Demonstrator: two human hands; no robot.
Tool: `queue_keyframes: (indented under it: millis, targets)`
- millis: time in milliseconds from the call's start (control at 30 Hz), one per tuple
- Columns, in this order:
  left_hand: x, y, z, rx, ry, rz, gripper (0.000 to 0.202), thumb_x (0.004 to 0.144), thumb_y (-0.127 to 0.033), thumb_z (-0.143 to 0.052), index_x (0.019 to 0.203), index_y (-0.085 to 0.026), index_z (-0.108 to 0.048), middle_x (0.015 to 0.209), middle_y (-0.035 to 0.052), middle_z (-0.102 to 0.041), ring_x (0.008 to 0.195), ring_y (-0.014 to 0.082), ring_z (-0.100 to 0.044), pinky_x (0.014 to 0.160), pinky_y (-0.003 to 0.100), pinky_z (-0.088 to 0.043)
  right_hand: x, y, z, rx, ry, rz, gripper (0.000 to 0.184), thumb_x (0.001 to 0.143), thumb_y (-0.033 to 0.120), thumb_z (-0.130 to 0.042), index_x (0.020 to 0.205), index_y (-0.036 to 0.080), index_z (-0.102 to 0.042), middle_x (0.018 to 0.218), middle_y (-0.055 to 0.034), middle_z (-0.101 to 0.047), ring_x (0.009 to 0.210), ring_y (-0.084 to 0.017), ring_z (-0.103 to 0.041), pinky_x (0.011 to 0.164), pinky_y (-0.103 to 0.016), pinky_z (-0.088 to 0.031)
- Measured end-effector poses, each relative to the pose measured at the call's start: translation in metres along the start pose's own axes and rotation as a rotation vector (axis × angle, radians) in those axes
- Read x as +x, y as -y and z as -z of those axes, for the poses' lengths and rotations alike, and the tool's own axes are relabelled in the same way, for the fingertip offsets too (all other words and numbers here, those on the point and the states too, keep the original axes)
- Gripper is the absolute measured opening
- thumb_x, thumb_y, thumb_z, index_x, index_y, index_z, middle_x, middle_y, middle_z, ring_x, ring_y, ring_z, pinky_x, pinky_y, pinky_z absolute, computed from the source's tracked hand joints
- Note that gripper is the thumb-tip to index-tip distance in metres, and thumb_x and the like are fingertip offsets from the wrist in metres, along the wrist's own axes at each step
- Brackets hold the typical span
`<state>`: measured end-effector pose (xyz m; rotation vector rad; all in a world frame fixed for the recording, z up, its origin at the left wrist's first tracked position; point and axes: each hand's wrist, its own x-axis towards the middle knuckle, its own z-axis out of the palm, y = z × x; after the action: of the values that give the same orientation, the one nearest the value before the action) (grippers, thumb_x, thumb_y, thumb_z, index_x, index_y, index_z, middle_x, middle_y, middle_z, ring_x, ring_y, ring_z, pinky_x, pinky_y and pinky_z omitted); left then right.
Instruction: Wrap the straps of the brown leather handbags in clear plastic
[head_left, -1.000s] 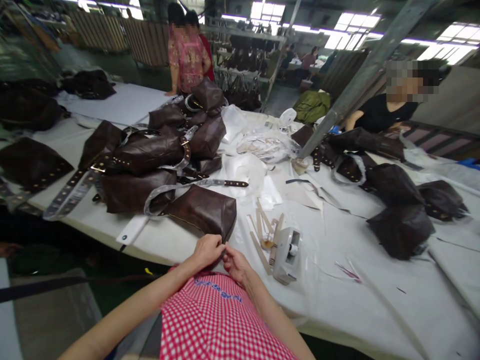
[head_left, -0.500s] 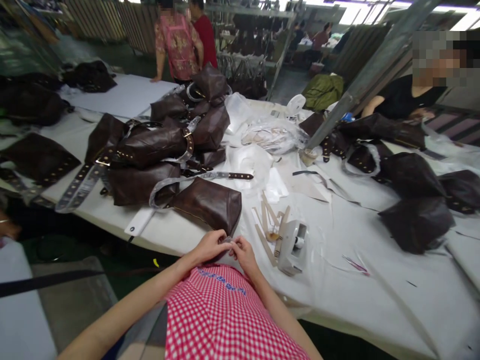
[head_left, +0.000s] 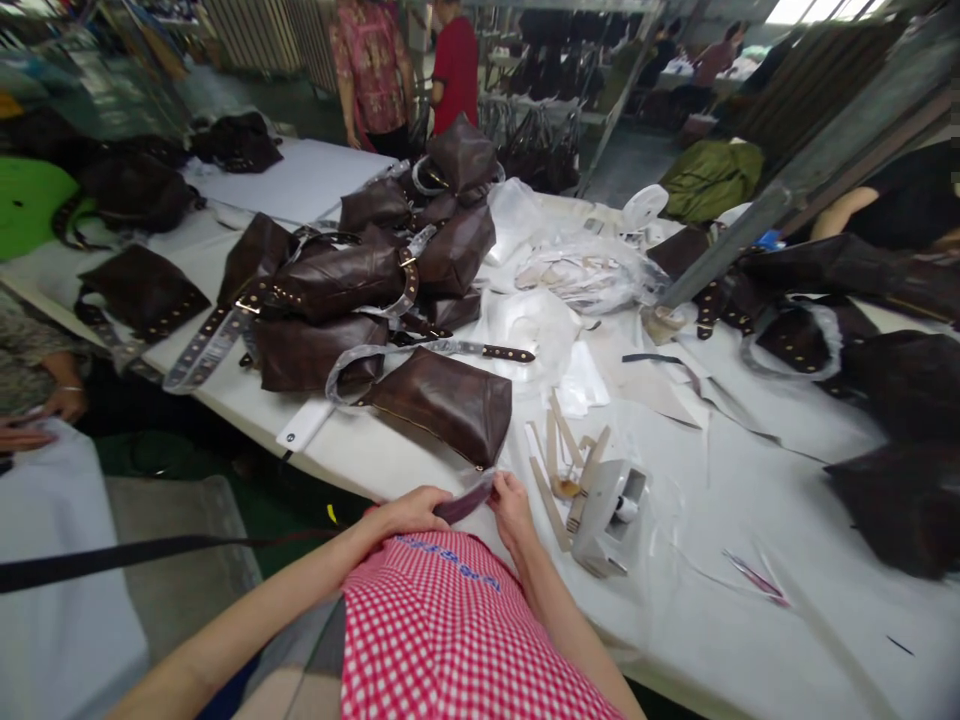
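Note:
At the table's front edge, just above the red checked apron [head_left: 450, 620], a dark brown strap [head_left: 466, 503] partly covered in clear plastic film spans my two hands. My left hand [head_left: 418, 510] is closed around its left part. With thumb and fingers pinched, my right hand [head_left: 514, 503] grips the film-covered right end. A long dark strap length [head_left: 150, 553] trails off to the left behind my left forearm; whether it is the same strap is hidden. Right beyond my hands lies a dark brown leather bag [head_left: 450, 400], its lower corner close to the strap's end.
A tape dispenser [head_left: 611, 515] and cardboard strips [head_left: 551, 500] stand right of my hands. Several brown bags [head_left: 330, 280] are heaped behind. Tweezers [head_left: 754, 578] lie at right. A metal post [head_left: 727, 240] rises from the table. A person's hand [head_left: 67, 400] shows at left.
My hands have moved apart, and more of the film-covered strap shows between them. The view has swung left, and another person's hands have come into sight at the left edge.

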<state>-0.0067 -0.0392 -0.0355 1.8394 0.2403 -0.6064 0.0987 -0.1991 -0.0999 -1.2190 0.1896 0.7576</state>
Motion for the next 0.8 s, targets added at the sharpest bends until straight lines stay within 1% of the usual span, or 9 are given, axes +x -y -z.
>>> queue_keyframes:
  millis: [133, 300, 400, 467, 533, 600, 700, 767, 800]
  targets:
    - [0.001, -0.004, 0.003, 0.052, -0.044, 0.036, 0.018, 0.068, -0.032, -0.060, 0.076, -0.016, -0.058, 0.067, -0.0035, -0.053, 0.067, 0.0143, -0.049, 0.057, 0.021, -0.034, 0.019, -0.001, 0.012, 0.158, -0.064, -0.106, 0.034, 0.063, 0.044, -0.077, 0.071, 0.019, -0.054, 0.062, 0.0028, -0.065, 0.054, -0.012, -0.058, 0.053, -0.025, -0.048]
    - [0.018, -0.025, -0.002, 0.201, -0.041, -0.037, 0.011, 0.073, -0.023, -0.053, 0.078, -0.016, -0.060, 0.071, -0.0003, -0.063, 0.068, 0.0152, -0.056, 0.062, 0.022, -0.040, 0.038, 0.006, 0.022, 0.317, -0.103, -0.161, 0.023, 0.073, 0.034, -0.073, 0.068, 0.020, -0.056, 0.056, 0.0042, -0.063, 0.051, -0.011, -0.058, 0.052, -0.022, -0.048]
    - [0.029, -0.037, -0.008, 0.427, -0.077, -0.031, 0.008, 0.074, -0.021, -0.054, 0.075, -0.017, -0.062, 0.071, 0.0017, -0.065, 0.071, 0.0169, -0.058, 0.065, 0.023, -0.041, 0.031, 0.009, 0.025, 0.379, -0.087, -0.185, 0.028, 0.077, 0.046, -0.066, 0.072, 0.020, -0.059, 0.064, 0.0006, -0.068, 0.061, -0.013, -0.064, 0.059, -0.025, -0.052]
    - [0.034, -0.040, -0.011, 0.479, -0.107, -0.015, 0.009, 0.075, -0.020, -0.054, 0.078, -0.017, -0.063, 0.071, 0.0023, -0.066, 0.071, 0.0174, -0.060, 0.065, 0.023, -0.042, 0.018, 0.006, 0.027, 0.412, -0.028, -0.258, 0.037, 0.077, 0.055, -0.063, 0.075, 0.018, -0.061, 0.076, -0.0050, -0.072, 0.072, -0.017, -0.068, 0.065, -0.029, -0.054]
    - [0.036, -0.041, -0.012, 0.424, -0.086, -0.024, 0.013, 0.075, -0.019, -0.055, 0.084, -0.018, -0.064, 0.071, 0.0017, -0.066, 0.069, 0.0171, -0.061, 0.065, 0.023, -0.043, 0.006, 0.000, 0.029, 0.440, 0.062, -0.341, 0.043, 0.075, 0.060, -0.063, 0.080, 0.017, -0.063, 0.086, -0.0083, -0.073, 0.081, -0.020, -0.069, 0.071, -0.033, -0.055]
    - [0.036, -0.039, -0.013, 0.322, -0.028, -0.030, 0.019, 0.074, -0.018, -0.056, 0.090, -0.018, -0.065, 0.071, 0.0006, -0.067, 0.068, 0.0167, -0.061, 0.065, 0.022, -0.044, 0.001, -0.006, 0.031, 0.451, 0.116, -0.369, 0.043, 0.072, 0.059, -0.067, 0.083, 0.017, -0.064, 0.086, -0.0063, -0.072, 0.083, -0.020, -0.069, 0.075, -0.034, -0.055]
    - [0.036, -0.030, -0.013, 0.190, 0.027, -0.025, 0.021, 0.072, -0.021, -0.059, 0.092, -0.018, -0.066, 0.074, 0.0005, -0.067, 0.070, 0.0173, -0.061, 0.068, 0.024, -0.045, 0.009, -0.013, 0.034, 0.414, 0.023, -0.293, 0.036, 0.066, 0.050, -0.075, 0.079, 0.020, -0.061, 0.072, 0.0009, -0.070, 0.070, -0.017, -0.067, 0.069, -0.030, -0.055]
    - [0.035, -0.020, -0.010, 0.096, -0.014, -0.007, 0.021, 0.072, -0.024, -0.061, 0.091, -0.017, -0.066, 0.078, 0.0013, -0.067, 0.074, 0.0177, -0.061, 0.070, 0.025, -0.045, 0.019, -0.014, 0.037, 0.363, -0.079, -0.240, 0.036, 0.063, 0.046, -0.079, 0.078, 0.020, -0.059, 0.066, 0.0035, -0.068, 0.063, -0.015, -0.065, 0.065, -0.028, -0.054]
    - [0.033, -0.013, -0.007, 0.016, -0.060, 0.044, 0.022, 0.071, -0.026, -0.063, 0.090, -0.017, -0.066, 0.078, 0.0018, -0.067, 0.074, 0.0177, -0.061, 0.069, 0.026, -0.046, 0.024, -0.014, 0.039, 0.333, -0.120, -0.219, 0.037, 0.062, 0.046, -0.080, 0.079, 0.020, -0.059, 0.065, 0.0038, -0.068, 0.061, -0.014, -0.065, 0.064, -0.027, -0.054]
